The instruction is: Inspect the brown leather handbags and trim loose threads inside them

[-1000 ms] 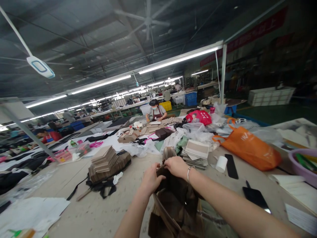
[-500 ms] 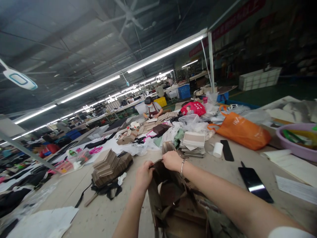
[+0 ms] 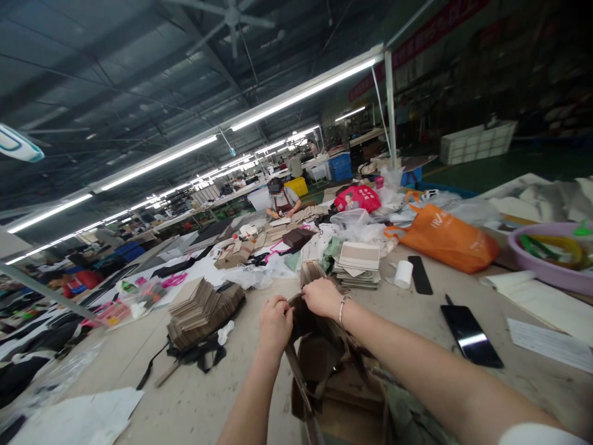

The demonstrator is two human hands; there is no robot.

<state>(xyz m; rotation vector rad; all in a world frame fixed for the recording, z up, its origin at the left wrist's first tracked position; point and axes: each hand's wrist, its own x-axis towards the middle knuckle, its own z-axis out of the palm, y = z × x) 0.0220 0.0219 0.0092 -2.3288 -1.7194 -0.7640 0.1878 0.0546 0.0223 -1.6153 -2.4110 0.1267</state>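
A brown fabric bag [image 3: 340,383] stands open on the table close to me, its inside showing. My left hand [image 3: 277,322] is closed on the left part of its upper edge. Just to the right, my right hand [image 3: 323,298] pinches the same edge, with a bracelet on that wrist. A lighter tan piece [image 3: 311,272] sticks up behind my right hand. Left of my hands lies a leaning stack of brown pieces [image 3: 204,312] with black straps. Green-grey fabric [image 3: 412,411] rests beside the bag, under my right forearm.
A stack of flat pieces [image 3: 356,262], a white roll [image 3: 403,274], a dark phone [image 3: 470,335] and an orange bag [image 3: 445,238] lie to the right. A purple basin [image 3: 551,259] is at the far right. Across the table, a person [image 3: 281,201] works over brown pieces.
My left hand has shifted slightly right and up along the bag's edge, and its fingers are more bent. The bag's left side has swung right. The whole view has shifted a little.
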